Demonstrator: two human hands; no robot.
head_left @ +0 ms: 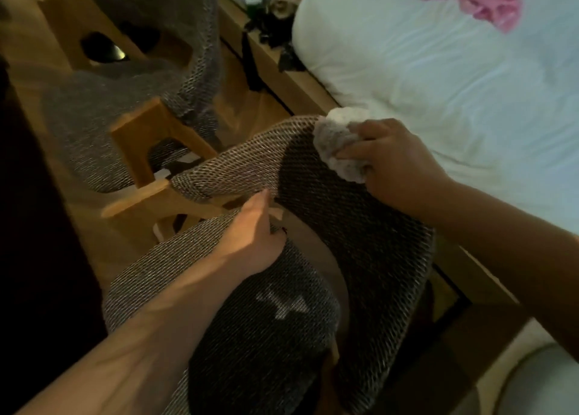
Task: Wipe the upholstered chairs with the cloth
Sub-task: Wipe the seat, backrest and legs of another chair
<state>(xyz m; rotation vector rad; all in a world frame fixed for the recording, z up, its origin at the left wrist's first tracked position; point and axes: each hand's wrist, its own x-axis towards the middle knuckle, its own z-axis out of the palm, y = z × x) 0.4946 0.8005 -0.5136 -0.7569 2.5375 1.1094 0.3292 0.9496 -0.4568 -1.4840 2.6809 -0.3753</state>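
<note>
A chair with grey woven upholstery and a light wooden frame fills the middle; its curved backrest (341, 214) arcs over the round seat (257, 336). My right hand (398, 164) grips a bunched pale grey cloth (338, 142) and presses it on the backrest's upper edge. My left hand (253, 230) rests on the back rim of the seat, fingers pointing toward the gap under the backrest. A second chair of the same kind (131, 114) stands beyond, at upper left.
A bed with a white sheet (454, 79) lies along the right, close to the chair, on a wooden bed frame (300, 85). A pink garment (476, 1) lies on the sheet. Dark clutter (272, 20) sits by the bed's head. Wooden floor shows between the chairs.
</note>
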